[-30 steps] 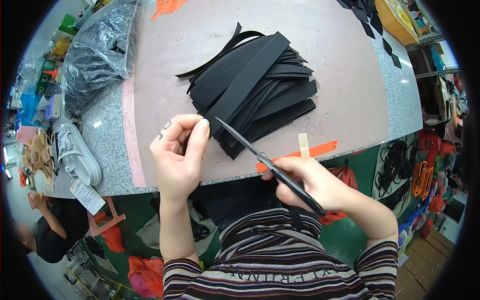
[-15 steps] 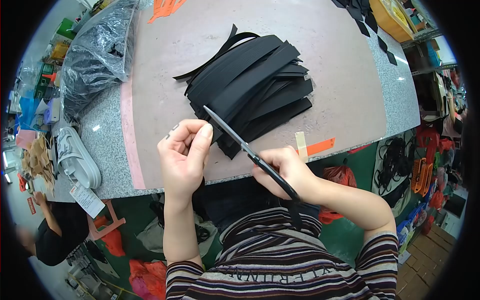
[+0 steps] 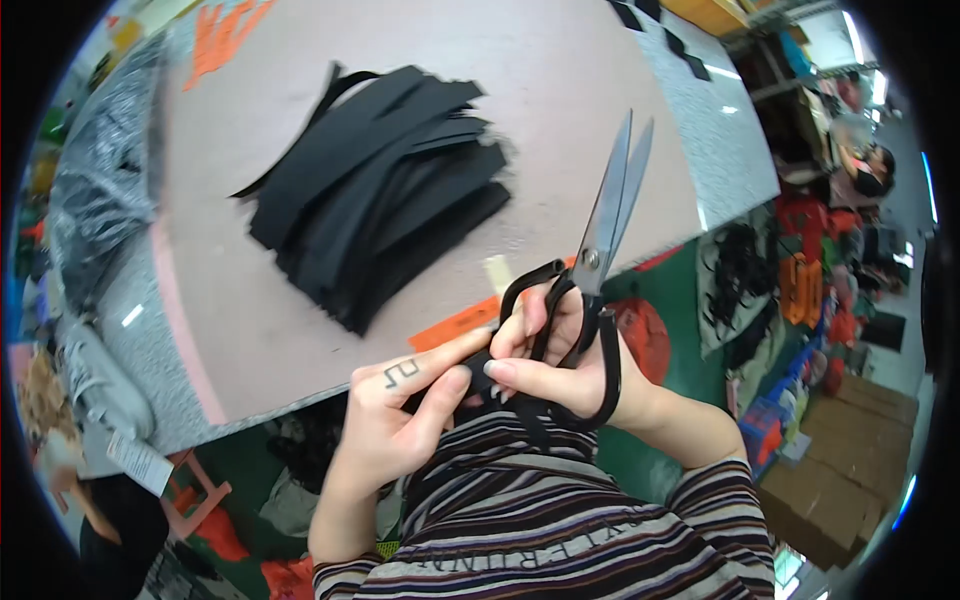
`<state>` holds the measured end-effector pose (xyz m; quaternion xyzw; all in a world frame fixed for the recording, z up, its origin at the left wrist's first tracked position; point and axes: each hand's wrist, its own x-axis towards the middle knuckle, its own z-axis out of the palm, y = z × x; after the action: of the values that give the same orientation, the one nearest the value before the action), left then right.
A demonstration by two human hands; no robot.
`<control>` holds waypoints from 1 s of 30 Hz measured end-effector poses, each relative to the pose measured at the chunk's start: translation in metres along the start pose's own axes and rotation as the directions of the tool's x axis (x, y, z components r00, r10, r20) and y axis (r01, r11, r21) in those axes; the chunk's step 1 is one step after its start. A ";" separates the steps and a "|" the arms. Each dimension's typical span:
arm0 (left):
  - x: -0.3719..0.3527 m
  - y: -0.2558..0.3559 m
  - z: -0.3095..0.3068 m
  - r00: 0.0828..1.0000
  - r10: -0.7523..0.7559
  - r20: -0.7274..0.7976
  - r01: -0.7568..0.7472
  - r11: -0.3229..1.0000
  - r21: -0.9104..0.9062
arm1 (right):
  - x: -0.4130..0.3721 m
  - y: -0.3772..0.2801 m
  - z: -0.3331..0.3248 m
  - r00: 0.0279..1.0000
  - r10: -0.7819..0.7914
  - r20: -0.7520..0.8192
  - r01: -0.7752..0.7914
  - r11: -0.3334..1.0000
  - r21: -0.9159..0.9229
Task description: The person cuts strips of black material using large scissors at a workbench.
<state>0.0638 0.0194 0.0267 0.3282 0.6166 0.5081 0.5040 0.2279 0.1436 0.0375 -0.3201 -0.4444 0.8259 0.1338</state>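
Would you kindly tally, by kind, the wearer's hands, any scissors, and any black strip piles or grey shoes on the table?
Left hand and right hand: 2
Scissors: 1 pair
Black strip pile: 1
Grey shoe: 1
Total: 5

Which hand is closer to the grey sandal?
Left. The left hand is off to the grey sandal's right; the right hand is farther right, holding the scissors.

Bright white light covers the tabletop (image 3: pixel 706 135), glaring off its speckled surface; a lamp (image 3: pixel 853 37) glows upper right. Fisheye distortion bends the dark-rimmed edges; blur softens the black strips (image 3: pixel 375 190).
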 end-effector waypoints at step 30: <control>0.004 -0.024 -0.024 0.991 0.044 -0.130 0.052 0.757 0.652 | 0.019 -0.006 -0.104 0.914 -0.200 -0.352 -0.131 0.676 -0.725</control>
<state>0.0427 0.0097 0.0024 0.4464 0.7888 0.2813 0.3151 0.2800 0.2244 -0.0067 -0.5009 -0.7068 0.4897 0.0982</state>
